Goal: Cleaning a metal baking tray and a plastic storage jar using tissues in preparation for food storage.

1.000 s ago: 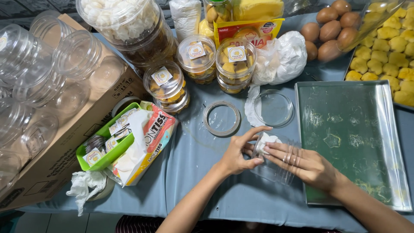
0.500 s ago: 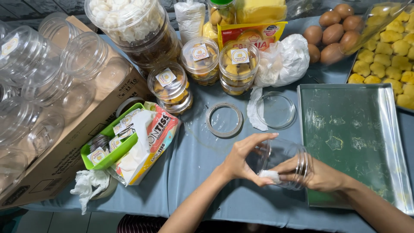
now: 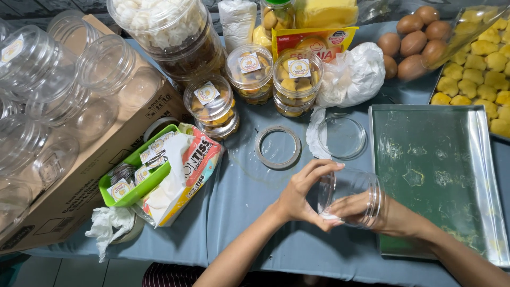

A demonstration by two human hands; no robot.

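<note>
A clear plastic jar (image 3: 367, 183) lies on its side above the blue-grey tablecloth, beside the left edge of a metal tray. My left hand (image 3: 304, 197) grips the jar's open rim with thumb and fingers. My right hand (image 3: 355, 208) is pushed inside the jar through its mouth, fingers closed on a small white tissue (image 3: 331, 216) pressed against the inner wall near the rim. The right forearm crosses the tray's lower left corner.
A bare metal tray (image 3: 431, 159) lies to the right. A clear lid (image 3: 343, 136) and a tape ring (image 3: 277, 146) sit just beyond my hands. Left are a tissue pack (image 3: 183, 172), a green basket (image 3: 130, 187) and a cardboard box (image 3: 79, 175) of empty jars. Filled cookie jars (image 3: 297, 79), eggs (image 3: 414, 42) and yellow cookies (image 3: 478, 69) stand behind.
My right hand with the tissue has gone from the jar's mouth to deep inside it. My left hand has shifted its grip onto the rim, and the jar has turned sideways.
</note>
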